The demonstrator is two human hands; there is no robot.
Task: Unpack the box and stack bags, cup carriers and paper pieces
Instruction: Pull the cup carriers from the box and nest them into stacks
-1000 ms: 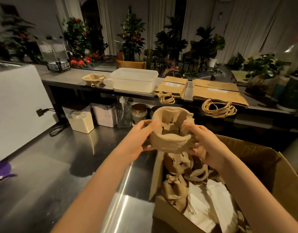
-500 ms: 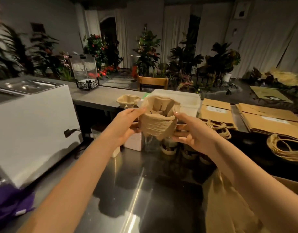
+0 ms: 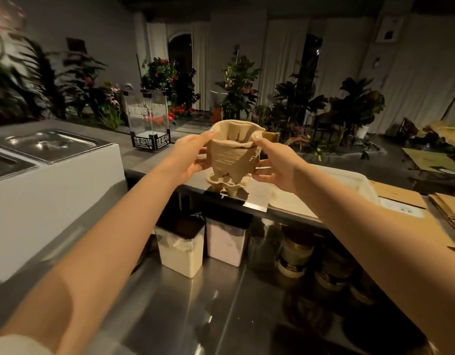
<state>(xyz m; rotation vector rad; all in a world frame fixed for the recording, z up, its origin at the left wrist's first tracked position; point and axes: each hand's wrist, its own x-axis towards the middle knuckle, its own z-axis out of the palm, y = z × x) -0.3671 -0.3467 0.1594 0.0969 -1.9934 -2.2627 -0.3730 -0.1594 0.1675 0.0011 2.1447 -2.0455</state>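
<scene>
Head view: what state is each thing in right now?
Stack of cup carriers, held upright by both hands.
Left hand, gripping the stack.
Right hand, gripping the stack.
Single cup carrier, resting on the counter below the stack.
Paper bags, lying flat, folded.

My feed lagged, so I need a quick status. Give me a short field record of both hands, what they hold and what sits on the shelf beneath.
held item: stack of brown moulded-pulp cup carriers, upright, open side up
left hand: grips the stack's left side, thumb on rim
right hand: grips the right side, thumb on rim
below: single brown pulp cup carrier on the grey raised counter, directly under the stack; contact unclear
to its right: translucent plastic tub, then flat brown paper bags
step: stack not yet released
</scene>
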